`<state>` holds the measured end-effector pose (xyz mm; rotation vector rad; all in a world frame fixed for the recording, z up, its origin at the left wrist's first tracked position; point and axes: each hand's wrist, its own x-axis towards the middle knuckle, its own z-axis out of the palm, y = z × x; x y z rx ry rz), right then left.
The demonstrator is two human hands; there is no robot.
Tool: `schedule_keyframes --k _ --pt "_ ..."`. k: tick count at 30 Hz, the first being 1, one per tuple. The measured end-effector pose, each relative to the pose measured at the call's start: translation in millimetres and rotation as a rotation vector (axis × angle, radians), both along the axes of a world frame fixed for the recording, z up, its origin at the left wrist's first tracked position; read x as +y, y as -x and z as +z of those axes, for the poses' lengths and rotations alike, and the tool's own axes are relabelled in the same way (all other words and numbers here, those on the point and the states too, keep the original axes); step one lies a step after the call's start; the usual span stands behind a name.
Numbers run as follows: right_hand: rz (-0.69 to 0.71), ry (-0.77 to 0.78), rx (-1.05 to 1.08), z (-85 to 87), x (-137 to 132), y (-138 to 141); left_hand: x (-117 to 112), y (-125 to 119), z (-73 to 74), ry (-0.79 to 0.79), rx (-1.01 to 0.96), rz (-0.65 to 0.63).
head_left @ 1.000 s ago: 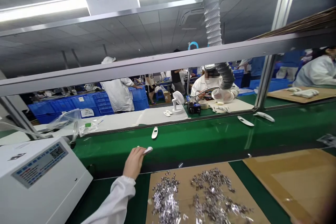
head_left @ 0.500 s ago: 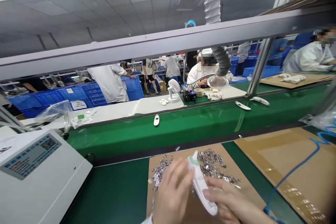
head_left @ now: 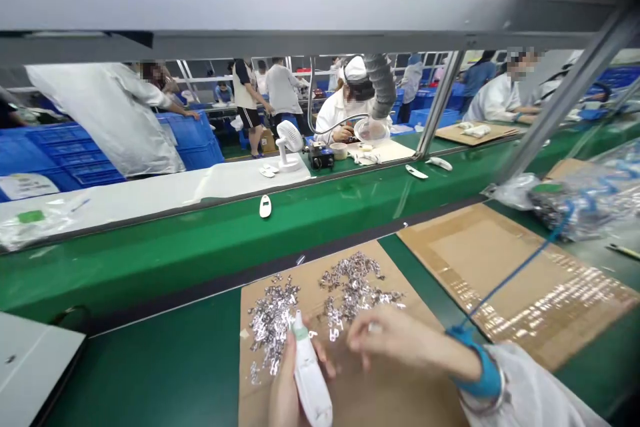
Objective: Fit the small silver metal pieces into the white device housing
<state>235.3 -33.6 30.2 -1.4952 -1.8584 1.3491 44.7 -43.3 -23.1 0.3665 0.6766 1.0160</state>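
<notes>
My left hand (head_left: 285, 377) is wrapped round a white ear thermometer (head_left: 313, 383) with a pale green ring, its narrow tip pointing up and away from me. To its right, my right hand (head_left: 393, 340) hovers over a cardboard sheet (head_left: 367, 393), fingers curled and pinched, slightly blurred. I cannot make out what is between them. A blue wrist strap (head_left: 483, 373) circles that wrist. Small shiny metal clips lie on the cardboard in a left pile (head_left: 273, 317) and a right pile (head_left: 355, 277), the right one just beyond my right fingers.
A second cardboard sheet (head_left: 480, 247) lies to the right, crossed by a blue coiled cord (head_left: 520, 273). Plastic bags (head_left: 570, 207) sit behind it. A white box (head_left: 35, 373) stands at left. White casings (head_left: 265, 206) rest on the green ledge; co-workers sit beyond.
My right hand has let go of the thermometer and moved right, near the metal clips. The left hand now holds the thermometer alone, lower down. The view has turned right.
</notes>
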Motion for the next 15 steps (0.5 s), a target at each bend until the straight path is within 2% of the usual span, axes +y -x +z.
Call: schedule_keyframes --k 1,3,6,8,11,15 --pt "-0.110 -0.116 -0.123 0.1 6 -17 1 0 -9.1 -0.016 -0.015 -0.051" --pt "-0.292 -0.252 -0.290 -4.0 20 -49 3 -3 -26.3 -0.029 -0.093 -0.198" --pt "-0.358 -0.301 -0.395 -18.7 36 -81 3 -9 -38.8 -0.034 -0.163 -0.302" --pt "-0.350 -0.304 -0.415 -29.2 42 -88 1 -10 -35.7 -0.018 -0.105 -0.274" --pt "-0.344 -0.333 -0.444 -37.3 45 -86 -2 -8 -22.6 0.020 -0.022 -0.227" --pt "-0.352 -0.392 -0.480 -28.8 41 -81 -4 -7 -6.7 0.085 0.022 -0.211"
